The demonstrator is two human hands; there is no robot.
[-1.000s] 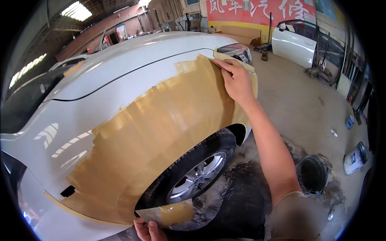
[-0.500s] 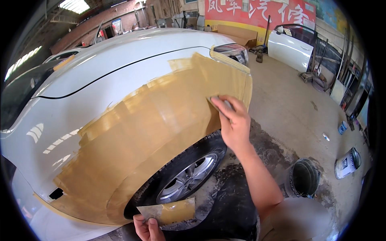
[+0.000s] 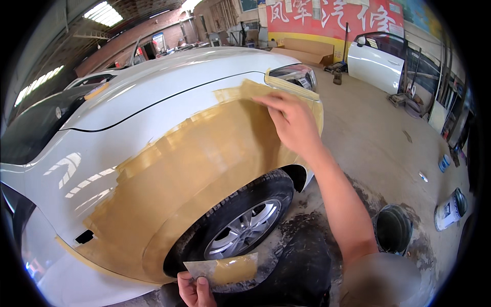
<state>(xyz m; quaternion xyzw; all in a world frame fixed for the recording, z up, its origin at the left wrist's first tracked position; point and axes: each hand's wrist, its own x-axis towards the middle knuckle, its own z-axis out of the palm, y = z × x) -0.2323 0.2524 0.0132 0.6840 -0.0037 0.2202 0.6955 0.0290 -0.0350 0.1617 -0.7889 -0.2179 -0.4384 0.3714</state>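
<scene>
Right hand (image 3: 294,123): fingers flat, released, palm on the tan body filler (image 3: 194,179) near the headlight (image 3: 295,77).
Left hand (image 3: 194,289): gripping a filler-loaded spreader (image 3: 221,269) below the wheel (image 3: 240,233).
Progress: white car's fender (image 3: 153,128) looks fully coated above the wheel; sanding apparently remains.

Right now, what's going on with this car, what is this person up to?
A person is working on a white car's front fender, which is coated in tan body filler around the wheel arch. The right hand presses flat on the filler near the headlight. The left hand holds a metal spreader loaded with more filler, low by the front wheel. A dark bucket and a paint can sit on the floor.
</scene>
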